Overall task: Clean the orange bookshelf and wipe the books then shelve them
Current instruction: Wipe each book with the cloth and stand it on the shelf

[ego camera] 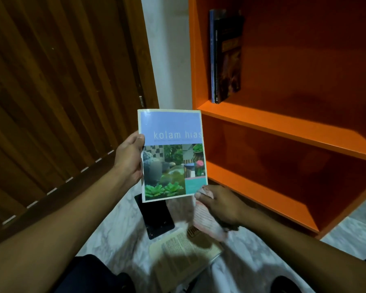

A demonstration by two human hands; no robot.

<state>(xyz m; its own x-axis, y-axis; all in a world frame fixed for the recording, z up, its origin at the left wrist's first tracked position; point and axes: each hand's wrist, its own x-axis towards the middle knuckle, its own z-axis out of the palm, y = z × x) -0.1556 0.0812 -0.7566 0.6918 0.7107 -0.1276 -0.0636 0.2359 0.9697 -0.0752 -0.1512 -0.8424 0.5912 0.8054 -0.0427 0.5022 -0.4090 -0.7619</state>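
Note:
My left hand [129, 158] grips the left edge of a thin book [172, 154] with a blue top and garden photos, titled "kolam hias", held upright in front of me. My right hand [219, 205] holds a pale pink cloth [207, 224] at the book's lower right corner. The orange bookshelf [283, 127] stands to the right. Two dark books [225, 58] stand upright at the left end of its upper shelf; the shelf below them holds nothing.
On the marble floor [114, 231] below the held book lie a black book [155, 216] and a cream book with printed text [182, 256]. A slatted wooden door [57, 92] fills the left side. My knees show at the bottom edge.

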